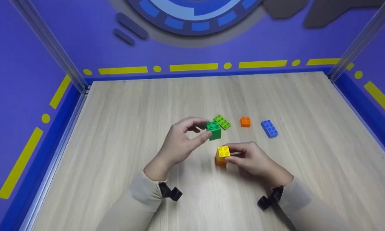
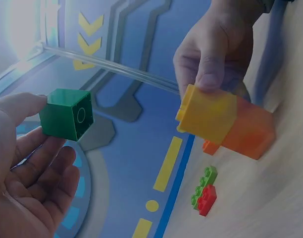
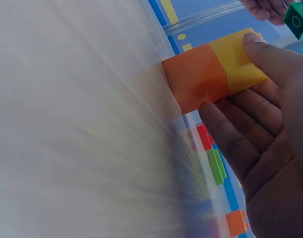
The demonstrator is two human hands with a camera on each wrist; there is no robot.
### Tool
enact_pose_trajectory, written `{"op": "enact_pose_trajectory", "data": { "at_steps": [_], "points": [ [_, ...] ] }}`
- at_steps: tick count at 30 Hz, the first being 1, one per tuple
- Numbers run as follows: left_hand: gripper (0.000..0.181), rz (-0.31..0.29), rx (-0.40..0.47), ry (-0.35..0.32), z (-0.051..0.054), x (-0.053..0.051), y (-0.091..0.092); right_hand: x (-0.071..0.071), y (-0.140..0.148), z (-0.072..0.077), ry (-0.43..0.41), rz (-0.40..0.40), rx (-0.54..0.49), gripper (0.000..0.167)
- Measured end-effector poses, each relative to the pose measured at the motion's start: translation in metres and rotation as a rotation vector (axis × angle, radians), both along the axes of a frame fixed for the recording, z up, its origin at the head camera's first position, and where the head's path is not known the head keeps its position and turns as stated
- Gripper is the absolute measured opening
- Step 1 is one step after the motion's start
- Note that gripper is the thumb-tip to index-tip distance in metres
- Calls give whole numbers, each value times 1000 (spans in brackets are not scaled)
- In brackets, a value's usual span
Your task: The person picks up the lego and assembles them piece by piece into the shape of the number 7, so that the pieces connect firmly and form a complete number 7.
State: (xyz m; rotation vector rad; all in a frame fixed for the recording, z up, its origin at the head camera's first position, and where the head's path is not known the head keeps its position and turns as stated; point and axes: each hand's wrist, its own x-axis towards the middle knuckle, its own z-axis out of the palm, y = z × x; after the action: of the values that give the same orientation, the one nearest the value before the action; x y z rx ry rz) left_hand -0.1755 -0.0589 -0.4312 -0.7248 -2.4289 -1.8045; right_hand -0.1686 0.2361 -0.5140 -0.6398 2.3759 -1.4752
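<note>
A dark green brick (image 1: 215,134) is pinched between the thumb and fingers of my left hand (image 1: 178,142), raised off the table. In the left wrist view its hollow underside shows as an opening on the green brick (image 2: 62,116). My right hand (image 1: 256,162) grips a yellow brick (image 1: 223,152) that sits on top of an orange brick (image 1: 221,163). The two form an upright stack at the front middle, and in the right wrist view the orange brick's (image 3: 198,79) base meets the table. A gap separates the green brick from the stack.
Behind the hands lie a light green brick (image 1: 223,122), a small orange brick (image 1: 245,122) and a blue brick (image 1: 269,129). Beside the light green one, a red brick (image 2: 207,201) appears in the left wrist view. Blue-purple panels (image 1: 192,57) wall the wooden table (image 1: 125,106).
</note>
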Motion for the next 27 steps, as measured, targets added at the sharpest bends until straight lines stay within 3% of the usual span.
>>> {"op": "enact_pose_trajectory", "data": {
  "at_steps": [6,13,27],
  "points": [
    [36,-93,-20,-26,-15,3,16,2,2,-2,43,-7,5,43],
    [35,-142,-11,-90,-31,1,26,1,4,-3,80,3,14,39],
    [33,-201,-16,-165,-38,2,28,-1,1,-2,75,13,-5,37]
  ]
}}
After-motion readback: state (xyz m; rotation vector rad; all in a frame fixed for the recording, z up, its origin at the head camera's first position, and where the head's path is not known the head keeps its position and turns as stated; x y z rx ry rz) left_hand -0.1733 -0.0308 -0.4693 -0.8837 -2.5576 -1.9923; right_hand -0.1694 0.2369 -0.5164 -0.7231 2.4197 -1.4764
